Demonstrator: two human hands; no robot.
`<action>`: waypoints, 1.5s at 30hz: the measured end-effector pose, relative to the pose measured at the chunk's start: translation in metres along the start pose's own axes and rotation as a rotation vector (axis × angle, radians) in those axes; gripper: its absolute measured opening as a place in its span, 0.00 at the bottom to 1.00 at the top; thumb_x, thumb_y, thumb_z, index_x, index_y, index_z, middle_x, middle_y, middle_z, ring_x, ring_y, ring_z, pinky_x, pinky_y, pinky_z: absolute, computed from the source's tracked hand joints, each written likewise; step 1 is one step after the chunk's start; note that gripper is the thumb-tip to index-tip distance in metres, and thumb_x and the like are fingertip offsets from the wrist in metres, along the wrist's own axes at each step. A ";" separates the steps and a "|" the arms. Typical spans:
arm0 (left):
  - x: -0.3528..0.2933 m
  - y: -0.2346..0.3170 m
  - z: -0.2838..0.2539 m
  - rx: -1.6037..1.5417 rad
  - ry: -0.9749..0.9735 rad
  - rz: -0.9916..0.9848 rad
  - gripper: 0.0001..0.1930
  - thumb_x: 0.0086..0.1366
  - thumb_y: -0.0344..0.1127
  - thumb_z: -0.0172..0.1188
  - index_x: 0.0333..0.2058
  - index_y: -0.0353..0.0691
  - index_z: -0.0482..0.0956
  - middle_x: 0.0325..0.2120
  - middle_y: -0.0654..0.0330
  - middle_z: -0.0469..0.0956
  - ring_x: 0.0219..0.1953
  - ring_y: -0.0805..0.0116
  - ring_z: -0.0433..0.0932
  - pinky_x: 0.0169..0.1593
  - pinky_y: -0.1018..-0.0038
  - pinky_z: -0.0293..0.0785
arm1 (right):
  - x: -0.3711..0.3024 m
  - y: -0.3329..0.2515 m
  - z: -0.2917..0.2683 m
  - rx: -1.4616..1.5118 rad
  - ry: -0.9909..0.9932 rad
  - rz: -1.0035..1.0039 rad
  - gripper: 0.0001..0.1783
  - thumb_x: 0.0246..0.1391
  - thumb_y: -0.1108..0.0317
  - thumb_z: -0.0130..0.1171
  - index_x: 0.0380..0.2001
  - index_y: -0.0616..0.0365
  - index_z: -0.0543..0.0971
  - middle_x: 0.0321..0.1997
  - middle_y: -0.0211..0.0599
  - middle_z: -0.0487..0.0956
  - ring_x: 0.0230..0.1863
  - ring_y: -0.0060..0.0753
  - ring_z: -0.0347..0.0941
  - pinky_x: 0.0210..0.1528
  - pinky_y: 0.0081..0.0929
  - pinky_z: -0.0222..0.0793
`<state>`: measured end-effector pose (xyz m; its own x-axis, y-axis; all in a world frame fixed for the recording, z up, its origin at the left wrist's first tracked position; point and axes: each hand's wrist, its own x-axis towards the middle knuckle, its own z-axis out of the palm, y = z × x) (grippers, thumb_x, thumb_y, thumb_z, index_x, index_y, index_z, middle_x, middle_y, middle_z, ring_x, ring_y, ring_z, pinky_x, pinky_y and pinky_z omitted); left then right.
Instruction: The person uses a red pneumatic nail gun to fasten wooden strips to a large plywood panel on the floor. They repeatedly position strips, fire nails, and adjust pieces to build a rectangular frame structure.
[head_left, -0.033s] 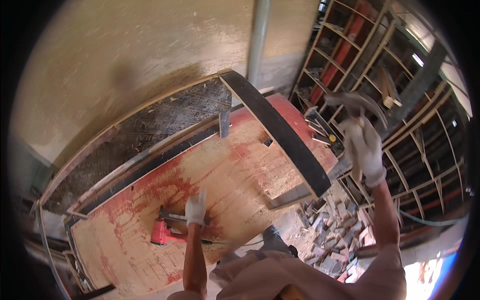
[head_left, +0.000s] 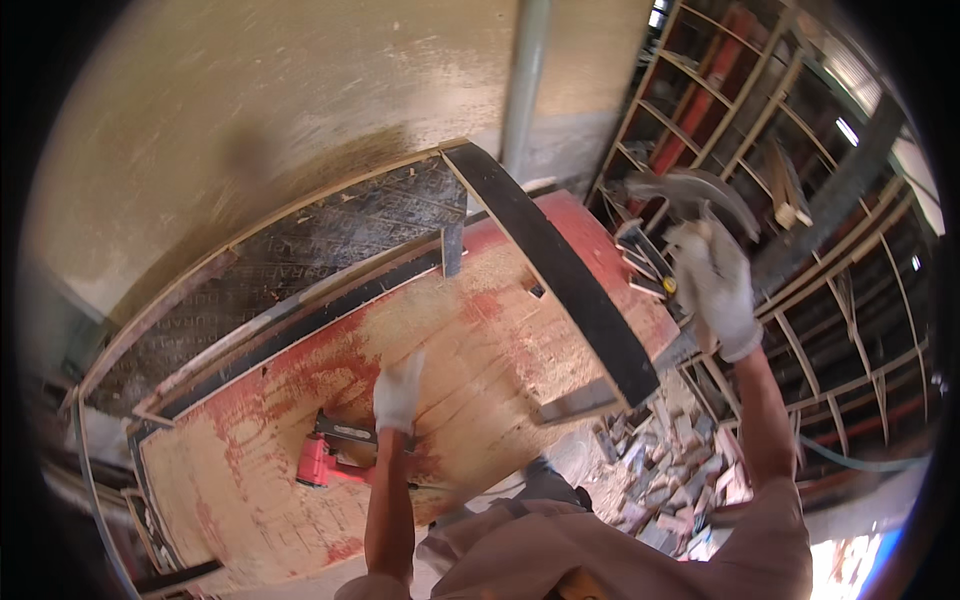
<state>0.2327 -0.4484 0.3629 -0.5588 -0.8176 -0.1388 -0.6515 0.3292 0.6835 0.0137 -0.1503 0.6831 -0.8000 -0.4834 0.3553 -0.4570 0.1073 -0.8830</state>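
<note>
My right hand [head_left: 715, 290], in a white glove, is raised at the right and closed around a hammer. Blurred by motion, the curved metal hammer head [head_left: 700, 195] shows above the fist. My left hand [head_left: 397, 395], also gloved, is over the worn red and tan board [head_left: 470, 375]. Its fingers point away from me and are smeared, so whether they hold something does not show. Beside that wrist lies a red nail gun [head_left: 320, 460] with a dark magazine, partly hidden by my forearm.
A curved frame of dark-faced panels [head_left: 330, 240] stands along the board's far side, with a black curved strip [head_left: 560, 270] crossing toward me. Wood offcuts [head_left: 670, 470] are heaped at the lower right. Slatted wooden frames [head_left: 850, 330] line the right; a pipe [head_left: 525, 90] runs up the wall.
My right hand and the hammer have shifted slightly left. The left hand has moved a little farther away from me over the board. The whole view has shifted slightly.
</note>
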 end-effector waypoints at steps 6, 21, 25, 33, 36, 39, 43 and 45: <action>0.147 0.214 -0.015 -0.180 -0.127 0.390 0.32 0.59 0.61 0.61 0.35 0.27 0.80 0.26 0.46 0.79 0.29 0.61 0.79 0.37 0.64 0.73 | 0.150 0.076 0.067 -0.272 -0.353 -0.246 0.13 0.64 0.62 0.53 0.35 0.64 0.73 0.24 0.50 0.75 0.25 0.44 0.74 0.26 0.35 0.66; 0.147 0.274 0.025 -0.866 -0.018 -0.053 0.24 0.51 0.41 0.73 0.39 0.24 0.82 0.34 0.52 0.84 0.34 0.67 0.81 0.41 0.71 0.75 | 0.260 0.114 0.128 -0.553 -0.580 -0.404 0.25 0.68 0.50 0.45 0.34 0.66 0.73 0.23 0.52 0.76 0.31 0.42 0.80 0.30 0.38 0.72; 0.142 0.287 0.018 -0.957 -0.034 -0.070 0.22 0.52 0.41 0.72 0.39 0.28 0.83 0.33 0.55 0.84 0.34 0.69 0.80 0.41 0.72 0.75 | 0.265 0.119 0.132 -0.193 -0.355 -0.613 0.25 0.68 0.49 0.45 0.37 0.65 0.73 0.20 0.49 0.75 0.23 0.39 0.78 0.23 0.43 0.68; 0.156 0.275 0.031 -0.908 0.055 -0.003 0.25 0.51 0.44 0.73 0.39 0.27 0.82 0.31 0.54 0.83 0.33 0.68 0.80 0.40 0.72 0.74 | 0.260 0.112 0.131 -0.542 -0.553 -0.440 0.25 0.64 0.51 0.47 0.40 0.67 0.75 0.26 0.60 0.77 0.32 0.63 0.76 0.36 0.50 0.70; 0.169 0.271 0.030 -0.864 0.034 -0.021 0.26 0.51 0.45 0.72 0.39 0.26 0.82 0.31 0.53 0.84 0.32 0.66 0.82 0.38 0.72 0.75 | 0.264 0.133 0.141 -0.514 -0.596 -0.472 0.25 0.65 0.50 0.46 0.36 0.66 0.76 0.25 0.56 0.77 0.27 0.55 0.76 0.32 0.47 0.69; 0.145 0.267 0.008 -0.882 -0.038 -0.030 0.24 0.54 0.45 0.69 0.41 0.28 0.82 0.33 0.53 0.84 0.35 0.66 0.83 0.42 0.72 0.77 | 0.265 0.134 0.156 -0.545 -0.828 -0.447 0.19 0.66 0.52 0.48 0.36 0.59 0.72 0.18 0.42 0.72 0.17 0.39 0.69 0.19 0.36 0.63; 0.099 0.240 0.016 -1.056 -0.085 -0.039 0.30 0.63 0.59 0.60 0.44 0.33 0.79 0.34 0.51 0.83 0.40 0.58 0.81 0.47 0.66 0.75 | 0.204 0.206 0.112 -0.155 -0.513 0.315 0.08 0.66 0.55 0.52 0.38 0.44 0.71 0.12 0.19 0.58 0.07 0.17 0.54 0.07 0.20 0.48; 0.064 0.169 0.047 -1.015 0.160 -0.138 0.31 0.62 0.61 0.60 0.45 0.34 0.76 0.37 0.51 0.82 0.41 0.57 0.80 0.48 0.64 0.74 | 0.184 0.301 0.081 0.160 -0.487 0.420 0.14 0.68 0.54 0.47 0.49 0.48 0.69 0.31 0.32 0.64 0.28 0.28 0.60 0.30 0.26 0.54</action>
<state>0.0626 -0.4232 0.4365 -0.3889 -0.8957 -0.2158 0.0758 -0.2645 0.9614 -0.2396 -0.2771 0.4575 -0.6132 -0.7702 -0.1754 -0.0507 0.2599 -0.9643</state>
